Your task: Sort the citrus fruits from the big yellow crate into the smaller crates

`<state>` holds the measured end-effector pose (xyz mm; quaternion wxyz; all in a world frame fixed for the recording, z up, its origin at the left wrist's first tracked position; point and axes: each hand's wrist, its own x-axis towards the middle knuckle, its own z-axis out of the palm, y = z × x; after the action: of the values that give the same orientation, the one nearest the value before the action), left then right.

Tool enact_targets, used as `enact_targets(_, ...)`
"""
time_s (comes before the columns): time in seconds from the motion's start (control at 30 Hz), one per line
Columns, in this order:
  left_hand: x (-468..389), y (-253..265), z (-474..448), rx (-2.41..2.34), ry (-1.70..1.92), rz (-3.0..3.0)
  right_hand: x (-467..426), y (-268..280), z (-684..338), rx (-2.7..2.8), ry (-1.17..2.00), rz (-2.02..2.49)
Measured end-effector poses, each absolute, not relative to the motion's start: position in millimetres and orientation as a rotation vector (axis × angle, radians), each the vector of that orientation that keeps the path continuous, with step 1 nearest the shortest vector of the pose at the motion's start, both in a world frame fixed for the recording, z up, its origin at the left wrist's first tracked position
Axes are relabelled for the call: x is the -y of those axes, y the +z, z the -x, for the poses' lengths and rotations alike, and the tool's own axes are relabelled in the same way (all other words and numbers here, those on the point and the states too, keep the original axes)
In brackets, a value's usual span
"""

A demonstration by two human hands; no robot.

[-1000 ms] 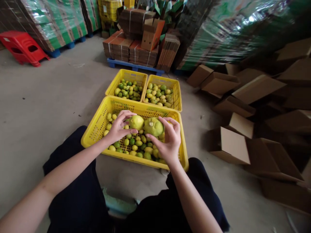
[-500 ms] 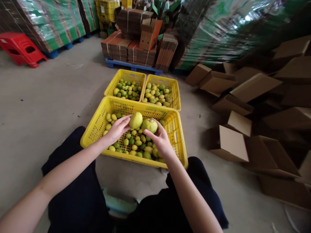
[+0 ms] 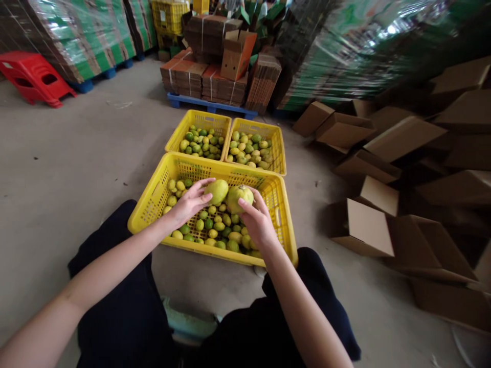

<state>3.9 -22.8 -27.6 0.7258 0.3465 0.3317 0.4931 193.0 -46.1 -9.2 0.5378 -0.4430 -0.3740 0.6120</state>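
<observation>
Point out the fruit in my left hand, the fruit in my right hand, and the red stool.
fruit in the left hand point(image 3: 218, 190), head view, on its yellow-green upper side.
fruit in the right hand point(image 3: 238, 195), head view, on its top face.
red stool point(image 3: 32, 76), head view, on its seat.

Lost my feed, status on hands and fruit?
Left hand grips one lemon. Right hand grips another. Both over near crate. Nothing blocking.

underside of the yellow-green fruit point(image 3: 217, 190) hidden behind left hand point(image 3: 187, 204). near side of the greener fruit point(image 3: 238, 196) covered by right hand point(image 3: 258, 221). wrapped stacks point(image 3: 364, 46) at 1 o'clock blurred, cut off by top edge.
</observation>
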Motion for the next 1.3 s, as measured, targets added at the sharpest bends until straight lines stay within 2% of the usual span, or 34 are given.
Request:
enact_targets(0.33,23.7,-25.4,-4.6,-0.725,1.05,-0.612,37.9,-18.5,-188.8,0.675,1.741,0.925)
enact_targets(0.67,20.3,-25.7,-8.1,-0.736,1.11,-0.397,41.0,-20.6,-196.1,0.361,1.687,1.023)
enact_targets(0.93,21.5,-20.4,-5.7,-0.746,0.96,-0.239,34.1,-34.8,-196.9,0.485,1.631,0.992)
enact_targets(1.3,18.2,-18.9,0.6,-0.69,1.063,-0.32,40.6,-29.7,-193.3,0.407,1.911,0.951)
